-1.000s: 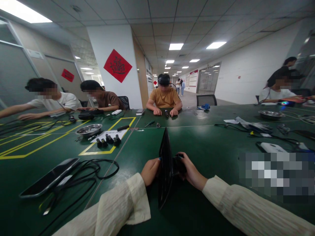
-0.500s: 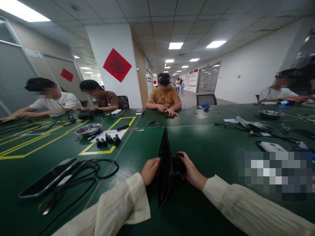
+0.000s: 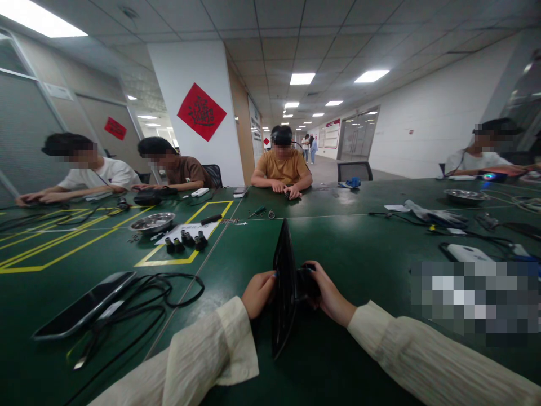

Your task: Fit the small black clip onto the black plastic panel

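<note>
Held upright and nearly edge-on above the green table is a thin black flat panel (image 3: 284, 293), perhaps a small screen; its exact kind I cannot make out. My left hand (image 3: 258, 294) grips it from the left, the thumb on its face and the other fingers mostly hidden. On the other side, a bulky black part (image 3: 305, 283) sticks out from the panel's back. My right hand (image 3: 328, 290) is closed around this part, with some fingertips out of sight.
A phone-like device (image 3: 84, 304) and coiled black cables (image 3: 169, 287) lie left. Beyond are several black fittings (image 3: 186, 241), a metal bowl (image 3: 152, 223) and a screwdriver (image 3: 257, 211). A white device (image 3: 469, 252) lies right. Several people sit around the green table (image 3: 355, 237).
My hands and the black panel stay in place. At the far left, a person's hands have drawn back toward their body; the person opposite has shifted their fingers slightly.
</note>
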Demonstrator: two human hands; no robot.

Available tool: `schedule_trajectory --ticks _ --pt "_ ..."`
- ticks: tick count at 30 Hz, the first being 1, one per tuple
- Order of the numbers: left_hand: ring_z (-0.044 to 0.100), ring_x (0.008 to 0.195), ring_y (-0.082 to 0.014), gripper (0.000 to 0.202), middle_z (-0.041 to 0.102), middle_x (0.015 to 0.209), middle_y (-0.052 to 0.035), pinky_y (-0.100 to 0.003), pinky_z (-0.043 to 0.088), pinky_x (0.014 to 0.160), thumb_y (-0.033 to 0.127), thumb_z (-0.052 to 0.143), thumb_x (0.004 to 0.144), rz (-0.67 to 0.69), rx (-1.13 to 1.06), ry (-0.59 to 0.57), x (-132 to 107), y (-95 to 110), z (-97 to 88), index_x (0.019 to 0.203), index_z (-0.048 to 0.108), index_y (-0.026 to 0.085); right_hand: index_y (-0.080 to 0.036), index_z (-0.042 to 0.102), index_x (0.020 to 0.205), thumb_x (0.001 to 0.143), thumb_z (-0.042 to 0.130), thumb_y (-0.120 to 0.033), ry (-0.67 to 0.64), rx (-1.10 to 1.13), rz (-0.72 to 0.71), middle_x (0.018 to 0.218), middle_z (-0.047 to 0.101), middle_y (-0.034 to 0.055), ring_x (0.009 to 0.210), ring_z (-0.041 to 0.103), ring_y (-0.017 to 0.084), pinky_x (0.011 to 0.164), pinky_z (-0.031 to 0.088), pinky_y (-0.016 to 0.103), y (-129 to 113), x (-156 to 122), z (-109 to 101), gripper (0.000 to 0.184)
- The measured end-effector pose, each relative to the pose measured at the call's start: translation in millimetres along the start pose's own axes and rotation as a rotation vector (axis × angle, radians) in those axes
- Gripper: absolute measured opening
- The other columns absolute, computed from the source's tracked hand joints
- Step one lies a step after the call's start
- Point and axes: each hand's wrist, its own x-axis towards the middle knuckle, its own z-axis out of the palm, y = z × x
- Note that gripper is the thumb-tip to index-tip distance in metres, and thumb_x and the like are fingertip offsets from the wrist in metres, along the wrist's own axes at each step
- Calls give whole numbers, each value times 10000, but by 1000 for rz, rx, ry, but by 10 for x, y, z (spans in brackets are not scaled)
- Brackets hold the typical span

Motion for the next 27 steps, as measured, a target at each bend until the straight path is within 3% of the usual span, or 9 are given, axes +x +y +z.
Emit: schedule_trajectory --ticks 27 --pt "414 459 -109 441 430 484 22 -216 304 459 488 326 824 12 20 12 -4 4 -2 682 542 131 -252 378 1012 763 472 -439 10 13 0 648 503 -50 412 484 92 286 303 158 28 23 -17 325"
